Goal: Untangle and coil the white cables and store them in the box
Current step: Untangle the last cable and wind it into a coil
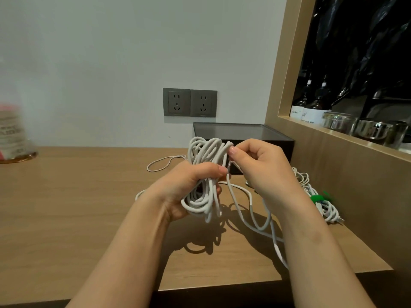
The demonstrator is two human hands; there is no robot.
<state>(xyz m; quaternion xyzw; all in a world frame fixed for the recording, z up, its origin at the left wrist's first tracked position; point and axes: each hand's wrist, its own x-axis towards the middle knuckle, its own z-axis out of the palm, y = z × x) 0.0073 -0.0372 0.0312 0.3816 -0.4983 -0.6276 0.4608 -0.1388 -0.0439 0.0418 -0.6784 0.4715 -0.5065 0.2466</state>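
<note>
Pale wooden bench (89, 207) against a plain wall: a tangled white cable bundle (201, 202) held above it, just in front of the dark rectangular box (244, 131).
The left grip (191, 185) clasps the loops' middle and the right grip (262, 167) pinches strands at the top. I'd ease one loop free at a time, since tugging could tighten the knots.

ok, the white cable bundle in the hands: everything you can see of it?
The white cable bundle is a loose, uneven hank of many thin, matte loops, held upright above the wooden table. The left hand grips its middle; the right hand pinches its top loops. One loose tail drops to the table.
</note>
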